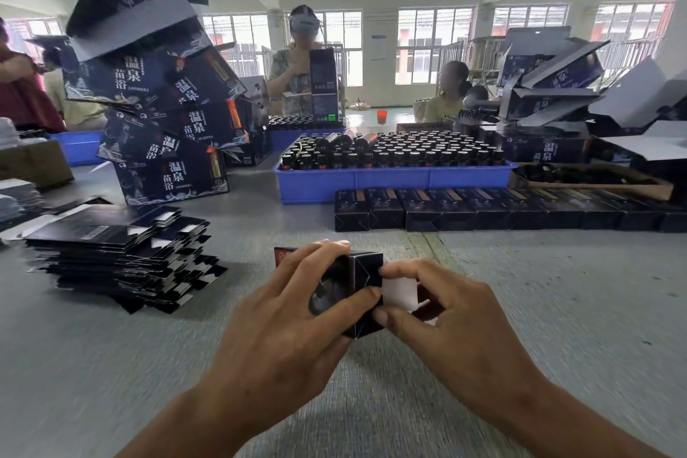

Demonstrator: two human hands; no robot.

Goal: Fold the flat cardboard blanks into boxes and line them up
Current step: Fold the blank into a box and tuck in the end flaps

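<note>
A small dark box (366, 273), partly folded, sits low over the grey table in front of me. My left hand (297, 312) grips its body, fingers curled over the top and thumb on the near side. My right hand (442, 312) pinches the white end flap (399, 294) on the box's right end. A stack of flat dark blanks (119, 253) lies to the left. A row of folded dark boxes (502, 208) runs along the table behind, from the middle to the right edge.
A blue tray (390, 182) of dark bottles stands behind the row. A leaning pile of large printed cartons (167, 115) rises at back left, and more open cartons (557, 104) at back right. People work across the table.
</note>
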